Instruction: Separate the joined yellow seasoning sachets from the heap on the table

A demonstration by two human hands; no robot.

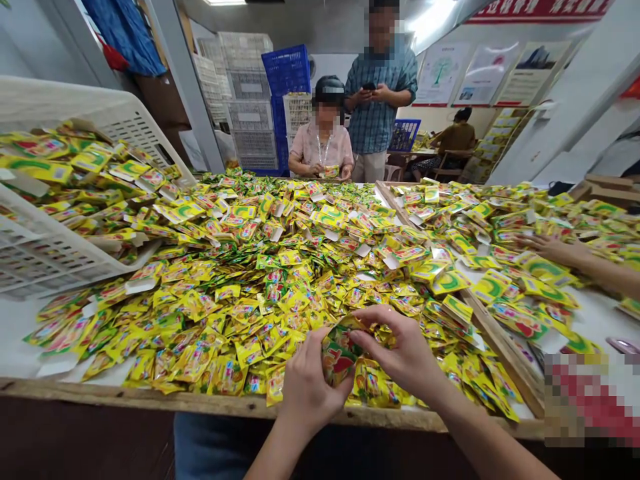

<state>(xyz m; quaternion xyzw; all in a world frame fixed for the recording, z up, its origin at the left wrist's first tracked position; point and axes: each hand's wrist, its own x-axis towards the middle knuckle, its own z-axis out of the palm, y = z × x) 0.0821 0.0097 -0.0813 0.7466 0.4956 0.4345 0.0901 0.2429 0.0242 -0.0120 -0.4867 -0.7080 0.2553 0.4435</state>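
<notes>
Now: I'm looking down at the near edge of the table, with both hands raised just above it, a little right of the middle.
Left hand: my left hand is closed around a bundle of sachets, thumb up the side and fingers curled behind.
Right hand: my right hand grips the top of the same bundle from the right, fingertips bent down onto it.
Bundle: yellow packets with red and green print, held upright between the two hands over the near edge. I cannot tell whether it touches the loose ones beneath.
Heap: a heap of sachets covers the table from near edge to far edge, thickest in the middle.
Crate: a white crate lies tipped at the left edge, mouth toward the heap, sachets spilling out of it.
Strip: a wooden strip runs from the far edge toward the near right corner, with a second spread of sachets beyond it.
Co-worker: a co-worker's hand comes in from the right edge and rests on that second spread, well apart from mine.
Far edge: a seated person has both hands on sachets there, and a standing person just beside holds a phone.
Behind: a blue crate sits among stacked pale crates by the back wall.
</notes>
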